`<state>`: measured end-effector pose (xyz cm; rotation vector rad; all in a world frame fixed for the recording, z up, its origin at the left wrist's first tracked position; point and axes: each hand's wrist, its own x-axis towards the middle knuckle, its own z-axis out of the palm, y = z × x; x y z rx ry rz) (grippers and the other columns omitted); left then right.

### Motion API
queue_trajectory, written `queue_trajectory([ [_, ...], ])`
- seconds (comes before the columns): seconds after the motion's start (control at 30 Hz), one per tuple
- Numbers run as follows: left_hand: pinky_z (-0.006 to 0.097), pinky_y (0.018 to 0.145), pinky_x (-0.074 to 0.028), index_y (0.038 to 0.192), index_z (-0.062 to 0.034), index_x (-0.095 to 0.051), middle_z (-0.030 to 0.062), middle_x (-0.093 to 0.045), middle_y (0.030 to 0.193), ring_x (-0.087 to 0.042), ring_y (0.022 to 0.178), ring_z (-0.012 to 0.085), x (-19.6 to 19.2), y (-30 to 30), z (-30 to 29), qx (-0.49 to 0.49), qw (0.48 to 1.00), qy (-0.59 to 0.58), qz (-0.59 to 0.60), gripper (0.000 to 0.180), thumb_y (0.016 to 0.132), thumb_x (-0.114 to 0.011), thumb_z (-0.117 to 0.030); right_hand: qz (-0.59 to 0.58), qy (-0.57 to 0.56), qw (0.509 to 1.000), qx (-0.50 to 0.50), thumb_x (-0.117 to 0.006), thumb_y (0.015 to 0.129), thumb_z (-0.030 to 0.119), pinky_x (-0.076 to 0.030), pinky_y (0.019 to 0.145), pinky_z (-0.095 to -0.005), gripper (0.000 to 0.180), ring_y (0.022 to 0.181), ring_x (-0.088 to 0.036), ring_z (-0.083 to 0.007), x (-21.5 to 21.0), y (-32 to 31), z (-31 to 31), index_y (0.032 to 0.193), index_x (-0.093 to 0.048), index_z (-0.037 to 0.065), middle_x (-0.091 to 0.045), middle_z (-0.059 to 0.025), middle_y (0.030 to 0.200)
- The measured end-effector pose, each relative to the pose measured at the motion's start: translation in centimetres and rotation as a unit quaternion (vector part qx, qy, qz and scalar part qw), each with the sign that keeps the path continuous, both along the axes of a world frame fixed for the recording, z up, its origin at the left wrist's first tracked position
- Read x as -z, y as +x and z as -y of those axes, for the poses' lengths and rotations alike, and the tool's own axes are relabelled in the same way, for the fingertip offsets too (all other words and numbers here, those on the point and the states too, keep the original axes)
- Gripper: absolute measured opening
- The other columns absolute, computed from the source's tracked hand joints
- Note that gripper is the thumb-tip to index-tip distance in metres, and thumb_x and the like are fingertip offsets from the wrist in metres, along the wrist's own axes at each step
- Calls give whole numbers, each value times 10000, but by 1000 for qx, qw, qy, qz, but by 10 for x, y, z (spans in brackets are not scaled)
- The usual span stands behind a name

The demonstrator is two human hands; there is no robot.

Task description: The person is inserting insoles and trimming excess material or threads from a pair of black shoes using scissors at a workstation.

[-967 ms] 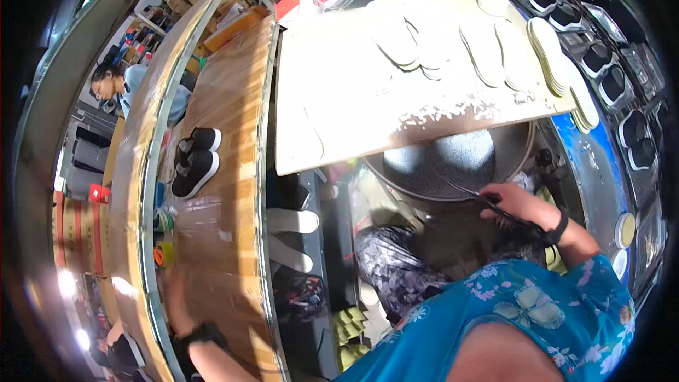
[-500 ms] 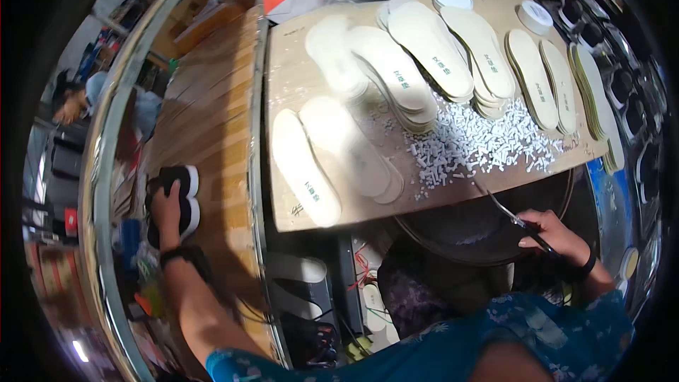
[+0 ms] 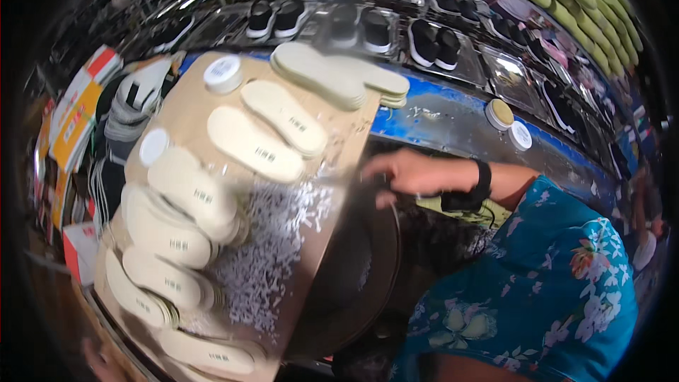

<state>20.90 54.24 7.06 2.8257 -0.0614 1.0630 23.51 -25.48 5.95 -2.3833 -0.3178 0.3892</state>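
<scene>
My right hand (image 3: 412,172) is just off the right edge of a wooden board (image 3: 348,124), fingers curled and blurred by motion. A faint streak in front of the fingertips fits the slim metal tool with a dark handle; its outline is smeared. Nearest the hand on the board are a cream insole (image 3: 256,143) and another cream insole (image 3: 286,117), side by side. Small white pieces (image 3: 265,258) lie scattered between these and several insole stacks (image 3: 180,240) on the left. My left hand (image 3: 100,362) shows only in part at the lower left, dim and blurred.
A round dark tub (image 3: 392,269) sits below the board edge. Thicker insole stacks (image 3: 318,74) overhang the far corner. White round containers (image 3: 223,73) stand on the board. Beyond, a blue ledge (image 3: 424,110) carries small jars (image 3: 499,114), and black shoes (image 3: 434,44) fill racks.
My view has swung to the right, so the board appears turned and the shoe racks have come into sight. The black shoes under my left hand are out of view.
</scene>
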Motion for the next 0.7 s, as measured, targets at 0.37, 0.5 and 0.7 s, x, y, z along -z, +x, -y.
queue_trajectory([
  [0.37,330,818,-441,1071,-5,-547,175,-588,1011,-565,937,303,-20,-61,575,220,702,-371,-567,287,796,-596,-71,376,-171,889,196,-505,710,26,-448,711,-436,637,827,-590,-347,4,319,224,1306,-307,131,-608,-174,899],
  [0.5,310,826,-442,1072,-2,-561,157,-603,1017,-582,927,251,9,-56,619,130,748,-398,-515,268,824,-577,-102,386,-129,905,126,-536,719,74,-461,731,-423,604,856,-585,-364,-1,370,201,1285,-335,132,-606,-191,943],
  [0.7,314,845,-434,1067,6,-566,155,-606,1020,-579,944,239,18,-49,650,139,770,-387,-488,267,834,-572,-124,287,-80,932,207,-628,659,233,-447,815,-418,547,950,-574,-330,11,377,241,1166,-486,82,-600,-194,993],
])
